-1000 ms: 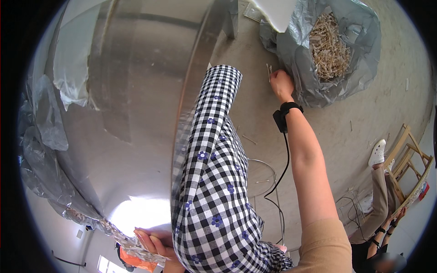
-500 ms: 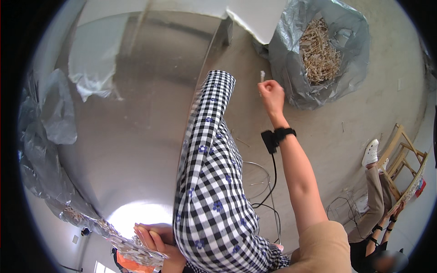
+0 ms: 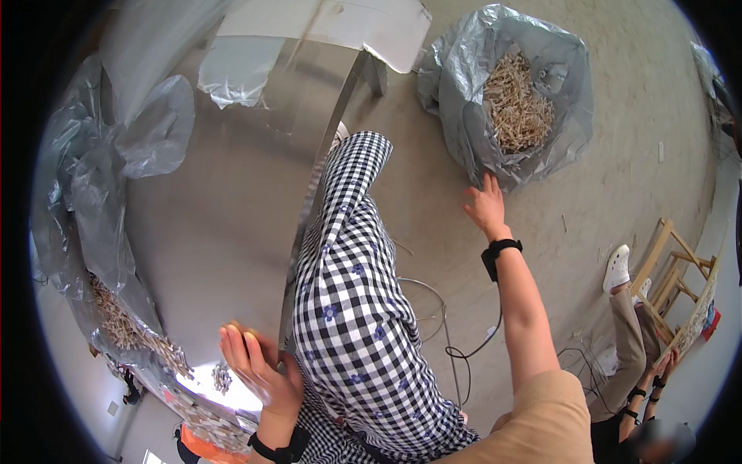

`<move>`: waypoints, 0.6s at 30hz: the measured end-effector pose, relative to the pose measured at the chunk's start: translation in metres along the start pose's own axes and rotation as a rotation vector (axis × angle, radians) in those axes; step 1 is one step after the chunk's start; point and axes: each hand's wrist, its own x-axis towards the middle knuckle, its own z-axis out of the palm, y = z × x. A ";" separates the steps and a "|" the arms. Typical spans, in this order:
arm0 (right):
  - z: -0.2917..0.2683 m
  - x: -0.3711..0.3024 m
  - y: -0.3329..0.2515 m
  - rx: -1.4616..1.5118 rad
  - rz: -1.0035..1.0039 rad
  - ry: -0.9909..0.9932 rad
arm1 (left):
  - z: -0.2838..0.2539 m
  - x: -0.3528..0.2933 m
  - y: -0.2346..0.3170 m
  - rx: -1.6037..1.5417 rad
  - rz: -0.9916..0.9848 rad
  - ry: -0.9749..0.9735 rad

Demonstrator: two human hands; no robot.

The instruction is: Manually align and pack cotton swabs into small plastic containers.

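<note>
My right hand [image 3: 487, 209] reaches out with fingers stretched, next to the near rim of a grey plastic bag [image 3: 464, 131]. Nothing shows in its fingers. Inside the bag lies a heap of thin tan sticks [image 3: 519, 108], their kind too small to tell. My left hand [image 3: 261, 370] is held at the near edge of a shiny metal table [image 3: 224, 209], fingers extended and side by side, no object visible in it. Just left of its fingers, a small bundle of short pale sticks [image 3: 222, 378] lies on the tabletop.
Clear plastic sheeting [image 3: 93, 178] with more loose sticks [image 3: 127, 329] runs along the table's left side. A black-and-white checked cloth [image 3: 348, 309] covers my lap. A cable [image 3: 495, 332] hangs from my right wrist. At right, another person sits by a wooden stool [image 3: 672, 271].
The small pale-tipped piece in my right hand is gone from view, and its fingers have spread. My left hand has risen and straightened its fingers. The view has shifted.
</note>
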 end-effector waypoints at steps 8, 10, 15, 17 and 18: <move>-0.035 -0.039 -0.052 0.380 -0.085 0.366 | 0.001 0.007 0.009 -0.053 -0.008 0.056; -0.082 -0.070 -0.075 0.432 -0.045 0.404 | 0.000 0.006 0.010 -0.029 -0.022 0.032; -0.131 -0.110 -0.082 0.420 -0.078 0.374 | 0.003 0.018 0.013 -0.040 -0.003 0.062; -0.134 -0.109 -0.079 0.303 -0.225 0.442 | 0.004 0.024 0.017 -0.049 -0.012 0.086; -0.135 -0.110 -0.076 0.181 -0.356 0.479 | 0.005 0.025 0.020 -0.064 -0.019 0.080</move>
